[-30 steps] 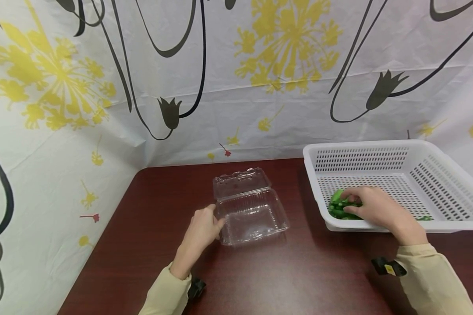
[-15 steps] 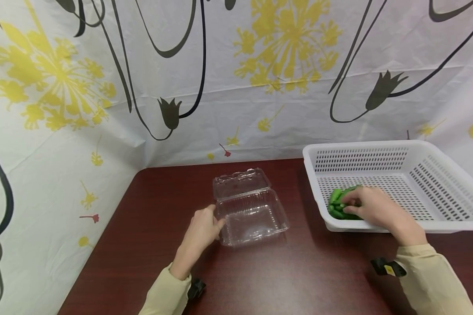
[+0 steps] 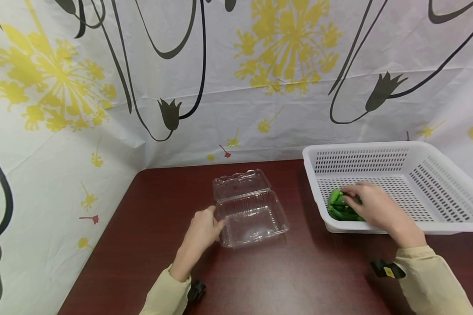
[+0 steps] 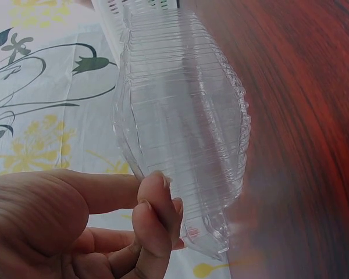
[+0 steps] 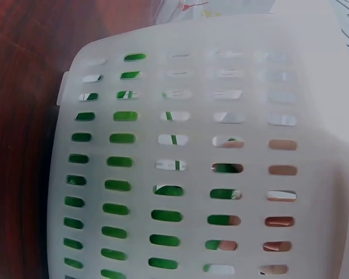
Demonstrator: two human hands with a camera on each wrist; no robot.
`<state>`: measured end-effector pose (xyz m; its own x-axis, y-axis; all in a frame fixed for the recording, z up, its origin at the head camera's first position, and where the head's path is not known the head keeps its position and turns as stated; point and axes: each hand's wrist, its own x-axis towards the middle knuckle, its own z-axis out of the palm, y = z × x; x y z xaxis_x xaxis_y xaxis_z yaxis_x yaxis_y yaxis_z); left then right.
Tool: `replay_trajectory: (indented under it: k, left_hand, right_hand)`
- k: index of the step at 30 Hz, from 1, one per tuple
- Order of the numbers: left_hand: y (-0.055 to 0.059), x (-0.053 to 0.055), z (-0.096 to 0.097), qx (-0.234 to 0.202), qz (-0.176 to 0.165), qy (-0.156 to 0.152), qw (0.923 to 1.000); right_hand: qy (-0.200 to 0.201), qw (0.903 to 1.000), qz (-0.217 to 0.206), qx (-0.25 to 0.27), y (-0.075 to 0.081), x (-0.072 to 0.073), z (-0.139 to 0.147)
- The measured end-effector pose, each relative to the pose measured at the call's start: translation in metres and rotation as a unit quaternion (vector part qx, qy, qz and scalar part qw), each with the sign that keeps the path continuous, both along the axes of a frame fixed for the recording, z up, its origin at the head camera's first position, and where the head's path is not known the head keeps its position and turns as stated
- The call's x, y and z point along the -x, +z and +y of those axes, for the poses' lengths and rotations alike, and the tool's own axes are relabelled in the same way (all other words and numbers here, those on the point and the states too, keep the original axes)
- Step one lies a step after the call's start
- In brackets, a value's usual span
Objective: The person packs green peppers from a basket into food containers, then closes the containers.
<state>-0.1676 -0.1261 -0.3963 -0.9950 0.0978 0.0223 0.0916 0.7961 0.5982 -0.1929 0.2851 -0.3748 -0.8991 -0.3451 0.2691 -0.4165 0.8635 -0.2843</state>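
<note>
My left hand (image 3: 202, 227) pinches the left rim of an open clear plastic clamshell container (image 3: 252, 221), which sits on the table with its lid folded back. In the left wrist view, the thumb and fingers (image 4: 154, 229) meet at the edge of the clear container (image 4: 180, 116). On the right, my right hand (image 3: 372, 203) reaches into a white plastic basket (image 3: 314, 192) and grips among several green peppers (image 3: 340, 212) at its near left corner. How many it grips is hidden. In the right wrist view, green peppers (image 5: 119, 186) show only through slots in the basket wall (image 5: 142, 151).
The dark red-brown table (image 3: 260, 280) carries both the container and the basket. A white curtain (image 3: 228, 122) with yellow and grey flower prints hangs behind and to the left. The basket's raised rim (image 3: 457, 226) passes under my right wrist.
My right hand has shifted slightly among the peppers, and their arrangement under its fingers has changed. A green bit beside the wrist no longer shows. The left hand and container stay put.
</note>
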Motion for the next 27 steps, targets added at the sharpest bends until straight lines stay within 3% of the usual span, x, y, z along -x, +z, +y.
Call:
replay_trajectory:
  k: [11,27]
  left_hand:
    - [-0.0007,0.0001,-0.0007,-0.006,0.005,-0.003,1.0]
    - [-0.0007,0.0005,-0.0007,-0.003,0.005,-0.005,1.0]
  right_hand:
    - [0.002,0.9978,0.064,0.017,-0.0004,-0.0027,-0.0014]
    - [-0.001,0.9938,0.103,0.042,0.0002,-0.0027,-0.0043]
